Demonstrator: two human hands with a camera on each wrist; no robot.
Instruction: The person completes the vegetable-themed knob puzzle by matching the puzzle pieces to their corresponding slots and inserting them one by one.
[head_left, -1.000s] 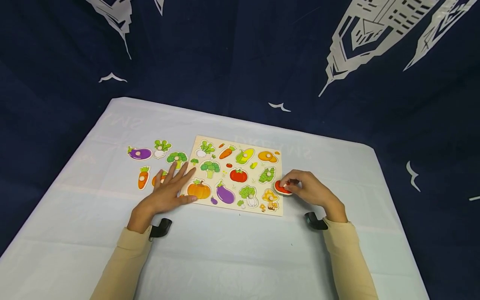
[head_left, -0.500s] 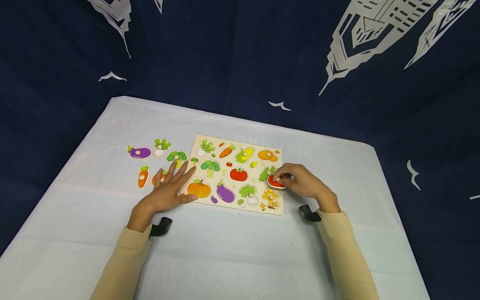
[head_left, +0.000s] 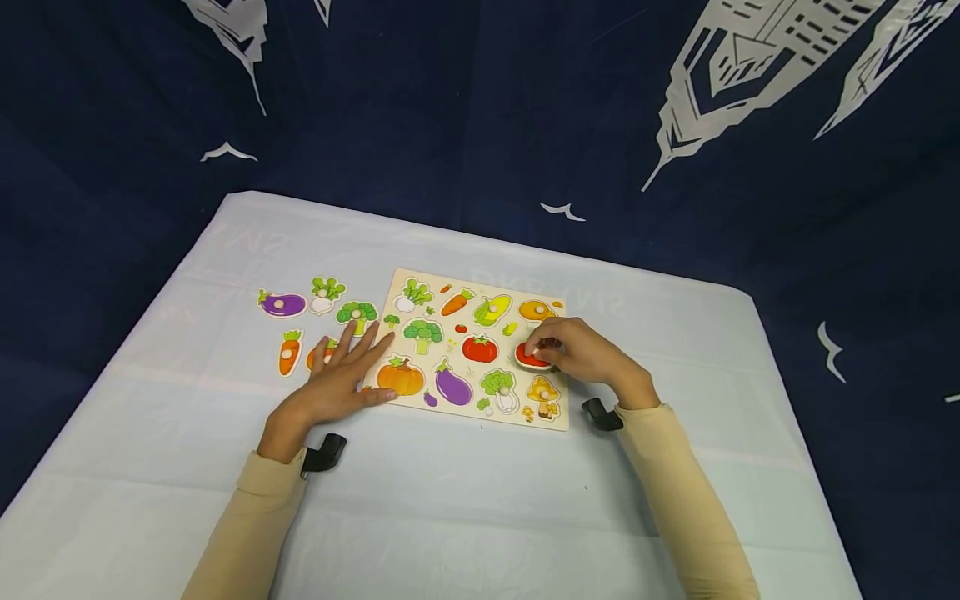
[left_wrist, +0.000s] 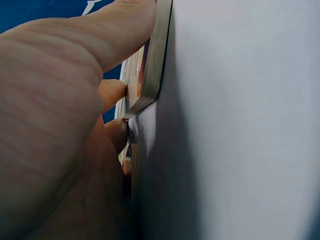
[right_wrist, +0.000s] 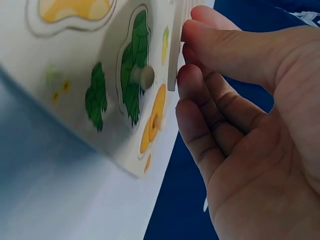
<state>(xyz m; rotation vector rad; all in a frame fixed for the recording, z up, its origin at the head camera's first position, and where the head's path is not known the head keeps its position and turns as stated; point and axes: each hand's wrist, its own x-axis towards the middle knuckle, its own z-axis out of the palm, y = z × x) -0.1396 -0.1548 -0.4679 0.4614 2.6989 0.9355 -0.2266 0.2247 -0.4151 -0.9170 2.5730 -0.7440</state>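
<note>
My right hand (head_left: 588,357) pinches a red tomato puzzle piece (head_left: 528,357), holding it above the right part of the wooden vegetable puzzle board (head_left: 510,419). In the right wrist view that piece (right_wrist: 175,50) shows edge-on at the fingertips, over a green leafy piece (right_wrist: 132,70) seated in the board. Left of it, the printed tomato slot (head_left: 480,348) is uncovered. My left hand (head_left: 330,390) lies with fingers spread over the board's left edge. Its fingers partly cover a loose pumpkin piece (head_left: 321,353) and reach the broccoli piece (head_left: 357,312).
Loose eggplant (head_left: 283,305), radish (head_left: 326,295) and carrot (head_left: 289,354) pieces lie left of the board. Corn (head_left: 492,309), potato (head_left: 536,311), cabbage (head_left: 499,390) and mushroom (head_left: 543,393) pieces with knobs sit in it. A white cloth covers the table (head_left: 450,508).
My right hand has carried the tomato piece leftward, from beside the board's right edge to over the board. The left hand has stayed in place.
</note>
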